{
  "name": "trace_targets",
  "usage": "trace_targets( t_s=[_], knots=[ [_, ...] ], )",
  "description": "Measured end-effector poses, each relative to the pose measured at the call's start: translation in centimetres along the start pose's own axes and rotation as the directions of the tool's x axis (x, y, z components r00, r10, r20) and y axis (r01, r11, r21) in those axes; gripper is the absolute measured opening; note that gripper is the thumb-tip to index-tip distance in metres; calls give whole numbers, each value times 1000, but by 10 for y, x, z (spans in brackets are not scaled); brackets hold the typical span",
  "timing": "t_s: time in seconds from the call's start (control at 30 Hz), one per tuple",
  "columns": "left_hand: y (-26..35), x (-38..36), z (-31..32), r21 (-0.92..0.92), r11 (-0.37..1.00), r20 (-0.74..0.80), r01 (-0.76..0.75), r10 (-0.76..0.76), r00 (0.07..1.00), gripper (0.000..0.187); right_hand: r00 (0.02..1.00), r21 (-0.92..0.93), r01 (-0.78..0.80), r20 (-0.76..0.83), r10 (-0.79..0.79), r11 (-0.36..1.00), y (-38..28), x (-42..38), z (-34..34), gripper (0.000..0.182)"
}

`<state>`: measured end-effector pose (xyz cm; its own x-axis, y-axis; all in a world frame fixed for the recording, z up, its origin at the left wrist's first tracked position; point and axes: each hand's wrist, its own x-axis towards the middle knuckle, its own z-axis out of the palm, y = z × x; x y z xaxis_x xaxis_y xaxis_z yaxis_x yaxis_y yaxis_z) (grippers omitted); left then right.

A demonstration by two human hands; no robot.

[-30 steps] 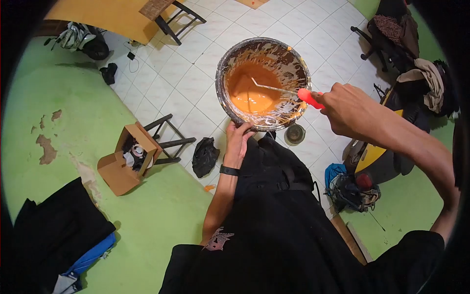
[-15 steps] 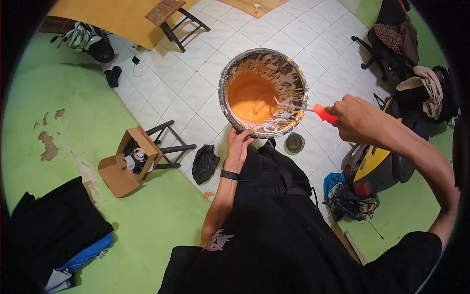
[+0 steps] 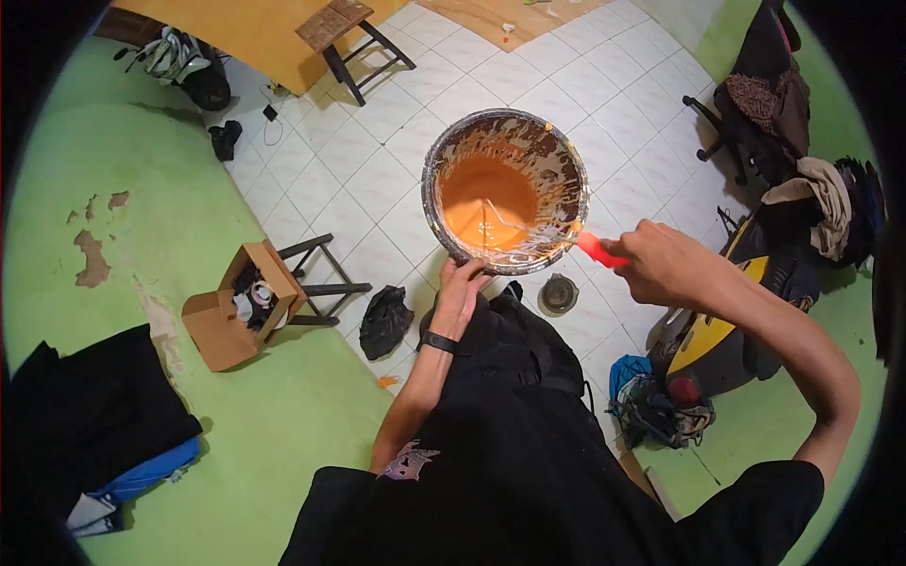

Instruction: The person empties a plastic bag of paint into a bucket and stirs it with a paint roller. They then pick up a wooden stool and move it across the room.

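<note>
A dark, paint-splattered bucket (image 3: 430, 193) holds orange paint (image 3: 477, 193) and is tilted toward me. My left hand (image 3: 460, 292) grips its near rim, thumb and fingers pressed together there. My right hand (image 3: 658, 259), at the bucket's right side, is closed around the red-orange handle of a tool (image 3: 596, 249). The tool's thin metal shaft reaches over the right rim, and its bent end is at the paint near the middle of the bucket.
Below the bucket are a round dark lid-like object (image 3: 559, 294) and a black plastic bag (image 3: 386, 323). An open cardboard box (image 3: 222, 330) is at left by a stool. Another wooden stool (image 3: 334, 23) stands farther back. A yellow-black motorcycle (image 3: 703, 344) is at right.
My right hand has moved left and down with the tool, whose end now reaches farther left in the bucket. My left hand stays on the rim. The whole view has shifted slightly.
</note>
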<state>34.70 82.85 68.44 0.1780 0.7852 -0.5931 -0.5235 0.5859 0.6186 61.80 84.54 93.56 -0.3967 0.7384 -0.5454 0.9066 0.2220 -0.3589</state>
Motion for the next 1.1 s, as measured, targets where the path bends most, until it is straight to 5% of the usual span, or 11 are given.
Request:
trace_targets(
  t_s=[0.17,0.6,0.8,0.9,1.03,1.1],
  knots=[
    [0,-4,2,4,1000,9,5,-5,1000,38,955,-43,-231,181,235,972,4,-2,-20,39],
    [-13,-1,2,83,996,-1,37,-38,999,35,995,-100,-100,11,101,990,32,-14,22,28],
    [-3,-2,-5,77,997,-29,22,-20,999,33,985,161,-170,6,172,972,48,-32,8,36],
    [-2,-5,-20,137,988,-9,68,-67,998,40,853,449,-521,280,440,726,27,-31,-18,34],
    [-11,-6,-41,205,970,-2,133,-136,991,39,865,538,-500,266,426,679,39,-28,-6,40],
    [-13,-8,-37,231,962,7,148,-154,988,39,977,333,-211,32,213,919,46,-20,22,41]
  ],
)
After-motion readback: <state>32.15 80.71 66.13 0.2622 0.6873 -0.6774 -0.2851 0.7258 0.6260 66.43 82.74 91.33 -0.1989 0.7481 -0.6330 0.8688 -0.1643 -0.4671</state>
